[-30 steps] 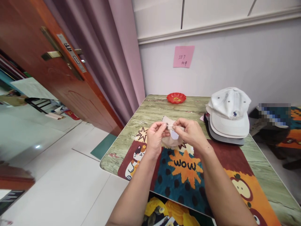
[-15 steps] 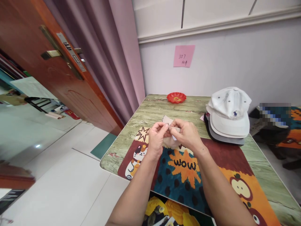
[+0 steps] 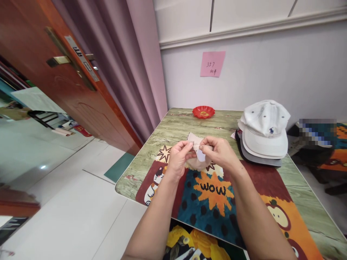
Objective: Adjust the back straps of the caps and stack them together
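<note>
A pale beige cap (image 3: 197, 164) lies at the middle of the table, partly hidden by my fingers. Between my hands runs its narrow strap (image 3: 197, 147), with a whitish opening beneath it. My left hand (image 3: 179, 158) pinches the strap's left side between thumb and fingers. The thumb and fingers of my right hand (image 3: 221, 153) are closed on the right side of the same strap. Fine detail of the fastening is too small to make out.
Stacked caps (image 3: 265, 130), a white one on top, stand to the right. A red scalloped dish (image 3: 203, 112) sits at the back of the wood-patterned table (image 3: 151, 155). A printed mat (image 3: 187, 202) lies under my hands. An open door (image 3: 89, 83) is at left.
My hands have moved slightly apart, the left one leftward and the right one rightward. More of the strap and the whitish opening below it now shows.
</note>
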